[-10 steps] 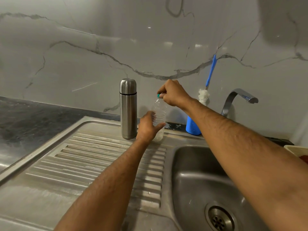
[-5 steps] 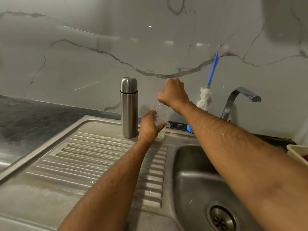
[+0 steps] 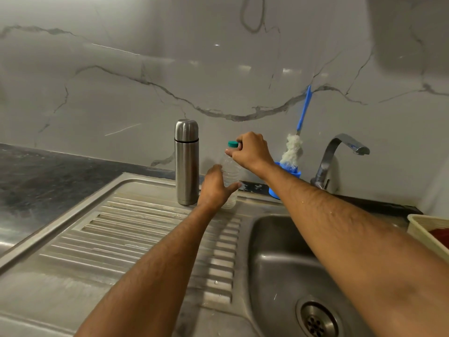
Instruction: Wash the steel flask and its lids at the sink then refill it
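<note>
A person stands at a steel sink (image 3: 274, 242), both bare arms stretched forward to a clear bottle (image 3: 230, 175) that stands upright on the back edge of the drainboard (image 3: 136, 234). The left hand (image 3: 215, 188) grips the bottle's lower body, fingers wrapped round its left side and thumb across its front. The right hand (image 3: 252, 152) is directly above it, fingertips pinched on the green cap (image 3: 233, 144) at the bottle's top. The cap sits at the neck; whether it is screwed tight or loose cannot be told.

The flask (image 3: 186, 161) stands upright just left of the left hand's fingers, near the bottle but apart from it, its cup lid on. Neither hand touches it. Its long axis is vertical, parallel to the bottle's. The left hand is the nearer one to it; the right hand would have to cross over the bottle to reach it.

Right of the right hand, a brush (image 3: 292, 152) leans in a blue cup (image 3: 286, 178), and beyond that stands the tap (image 3: 337, 154).

The hands seem to be working the cap. If water is to go into the flask, its lid has to come off, and the left hand only needs to shift a little leftward to take it.
</note>
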